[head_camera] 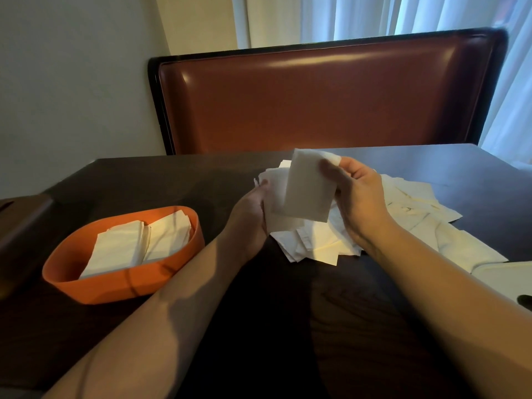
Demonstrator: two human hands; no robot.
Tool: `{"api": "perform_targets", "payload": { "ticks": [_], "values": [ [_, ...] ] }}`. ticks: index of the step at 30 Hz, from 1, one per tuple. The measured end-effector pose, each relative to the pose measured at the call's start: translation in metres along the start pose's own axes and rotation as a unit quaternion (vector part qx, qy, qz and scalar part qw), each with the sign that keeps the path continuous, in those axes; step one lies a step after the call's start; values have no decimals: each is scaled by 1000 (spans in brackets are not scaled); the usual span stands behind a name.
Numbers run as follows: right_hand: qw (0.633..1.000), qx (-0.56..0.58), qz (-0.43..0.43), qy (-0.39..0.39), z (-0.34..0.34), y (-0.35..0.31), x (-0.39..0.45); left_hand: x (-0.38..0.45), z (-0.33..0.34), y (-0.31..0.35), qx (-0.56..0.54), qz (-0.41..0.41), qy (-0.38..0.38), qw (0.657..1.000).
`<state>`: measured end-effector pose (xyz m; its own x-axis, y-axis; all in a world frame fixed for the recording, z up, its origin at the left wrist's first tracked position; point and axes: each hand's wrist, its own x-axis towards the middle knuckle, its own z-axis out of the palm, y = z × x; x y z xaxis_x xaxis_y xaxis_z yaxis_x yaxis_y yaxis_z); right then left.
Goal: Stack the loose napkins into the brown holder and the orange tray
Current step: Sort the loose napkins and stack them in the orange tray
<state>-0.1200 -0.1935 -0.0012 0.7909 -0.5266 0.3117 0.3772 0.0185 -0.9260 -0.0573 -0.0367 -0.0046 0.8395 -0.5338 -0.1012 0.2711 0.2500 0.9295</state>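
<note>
Your right hand [357, 194] pinches a single folded napkin [309, 188] by its upper right edge, thumb in front and fingers behind, and holds it upright above the surface [178, 180]. Your left hand [253, 214] has its grip closed on a small stack [277, 203] of napkins, just behind and left of the single one; the two overlap in view, and contact between them cannot be told. Below and to the right of both hands a loose pile [403, 214] of napkins lies scattered across the surface, spreading toward the right edge. The orange tray [115, 280] sits to your left, well apart from the pile, with two side-by-side stacks of napkins [138, 243] inside it. The brown holder [20, 226] shows at the far left edge, partly cut off; its contents cannot be seen. A white tray corner [503, 280] shows at the right edge, just beside the pile. A brown booth seat back [325, 99] stands beyond the surface, with curtains [374, 15] behind.
</note>
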Motion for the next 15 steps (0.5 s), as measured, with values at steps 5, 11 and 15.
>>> {"api": "perform_targets", "payload": {
  "ticks": [5, 11, 15],
  "values": [
    [996, 1, 18, -86, 5, 1, -5, 0, -3, 0, 3, -1, -17, 1000],
    [994, -102, -20, -25, 8, 9, -3, -1, 2, -4, 10, 1, -54, 998],
    [994, -108, -8, -30, 6, 14, -3, 0, 1, -6, 41, 4, -67, 997]
  ]
}}
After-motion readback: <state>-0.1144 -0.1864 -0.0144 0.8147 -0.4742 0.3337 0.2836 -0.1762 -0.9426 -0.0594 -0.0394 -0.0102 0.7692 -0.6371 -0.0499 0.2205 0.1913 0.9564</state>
